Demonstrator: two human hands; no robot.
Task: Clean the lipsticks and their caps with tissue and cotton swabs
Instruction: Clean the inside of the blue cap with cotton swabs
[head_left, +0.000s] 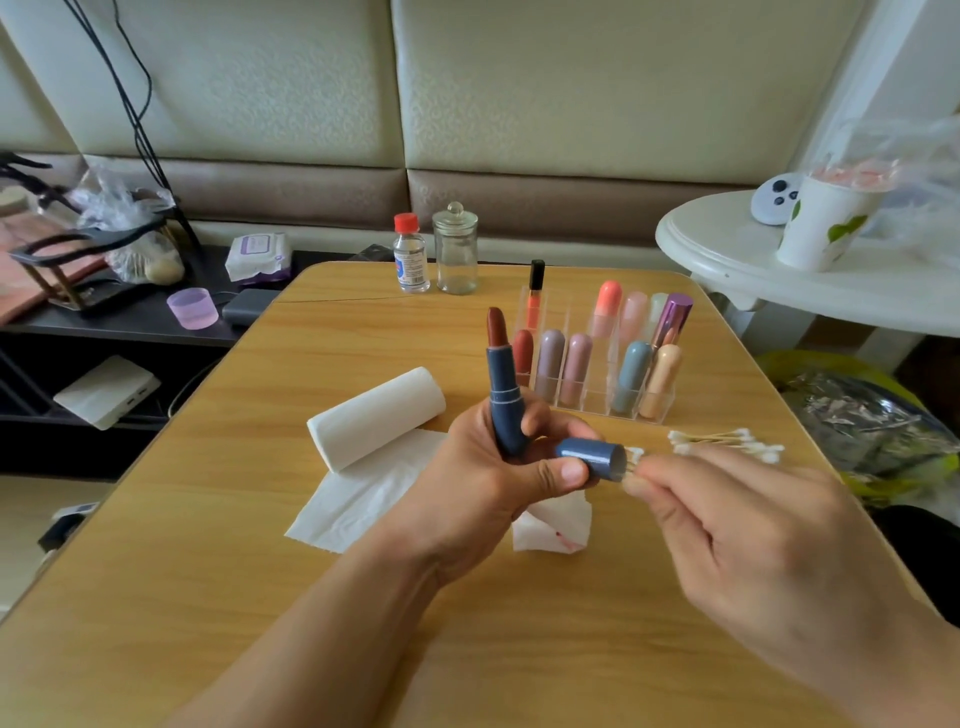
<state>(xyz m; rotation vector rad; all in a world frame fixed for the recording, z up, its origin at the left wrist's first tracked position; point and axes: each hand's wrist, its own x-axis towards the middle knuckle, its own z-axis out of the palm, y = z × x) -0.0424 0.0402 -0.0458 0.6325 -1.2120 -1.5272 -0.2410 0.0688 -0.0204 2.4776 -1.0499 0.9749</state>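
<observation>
My left hand (488, 483) grips an uncapped blue lipstick (503, 395) upright, its dark red bullet up, and also pinches the matching blue cap (592, 458) sideways between thumb and fingers. My right hand (753, 551) pinches cotton swabs (632, 457) whose white tips sit at the cap's open mouth. A tissue roll (376, 415) lies left of my hands with a sheet unrolled. A folded tissue (553, 527) with a red smear lies under my left hand. Loose cotton swabs (727, 441) lie on the table to the right.
A clear organizer (597, 358) holding several pastel lipsticks stands behind my hands on the wooden table (260, 571). A red-capped bottle (411, 254) and a lidded glass jar (456, 249) stand at the far edge. A white round table (727, 249) is at right.
</observation>
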